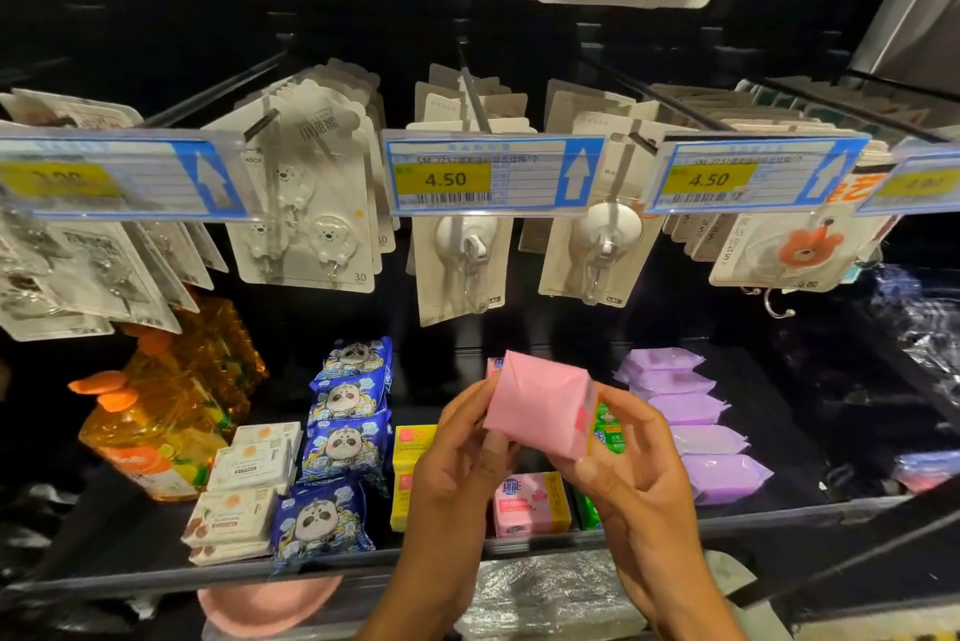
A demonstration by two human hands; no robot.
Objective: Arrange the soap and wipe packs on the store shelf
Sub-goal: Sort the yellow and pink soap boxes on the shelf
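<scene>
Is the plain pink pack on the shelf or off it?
Off it. The left hand and right hand grip the pink pack, tilted, up above the shelf.

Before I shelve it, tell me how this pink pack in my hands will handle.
The pink pack probably stays stiff: its edges run straight and nothing sags. Its flat, boxy faces suggest it will sit and slide, not roll. The folded wrapper end looks like thin paper, so it may crease or tear if squeezed hard.
</scene>
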